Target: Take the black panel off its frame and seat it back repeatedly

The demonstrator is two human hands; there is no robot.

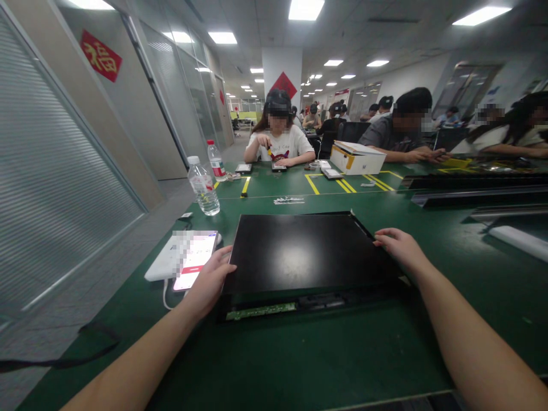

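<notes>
A flat black screen panel [308, 251] lies on a dark frame on the green table [325, 354]. Along the near edge of the frame a narrow green circuit board [261, 311] shows. My left hand [214, 274] grips the panel's left edge, thumb on top. At the right side, my right hand [398, 245] has its fingertips near the frame's upper right edge, fingers bent together; whether they pinch the edge is too small to tell. A lit phone [194, 265] lies beside my left hand, on a white device [162, 260].
Two water bottles [204, 188] stand at the back left. Across the table a person [280, 134] works on a small device. A white and yellow box [357, 158] stands at the back right, near long black strips [471, 194]. A white bar [520, 242] lies far right.
</notes>
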